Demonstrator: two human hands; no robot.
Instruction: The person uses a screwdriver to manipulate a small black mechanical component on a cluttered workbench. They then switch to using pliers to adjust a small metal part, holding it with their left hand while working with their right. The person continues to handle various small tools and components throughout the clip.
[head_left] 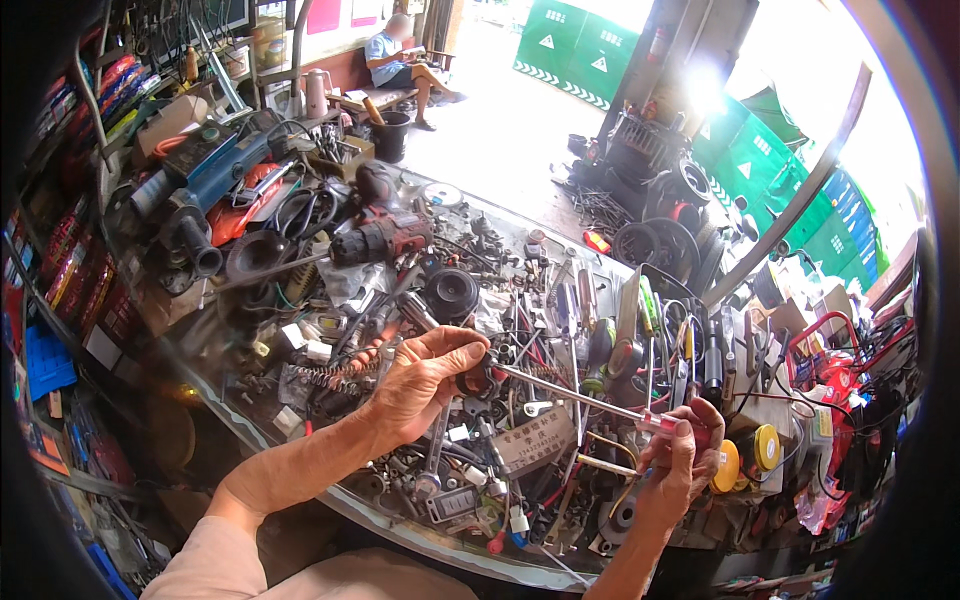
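My left hand pinches a small dark metal-and-plastic part above the crowded bench. My right hand is closed on the red translucent handle of a long screwdriver, whose shaft runs leftward to that part; whether the tip is seated in it is too small to tell. Under my hands are scattered small parts, wires, coiled springs and a beige printed card. A round black part lies just beyond my left hand.
A drill and blue power tool lie at the back left. Upright tools and yellow-lidded containers crowd the right. Beyond the bench, a seated person, tyres and green barriers are visible.
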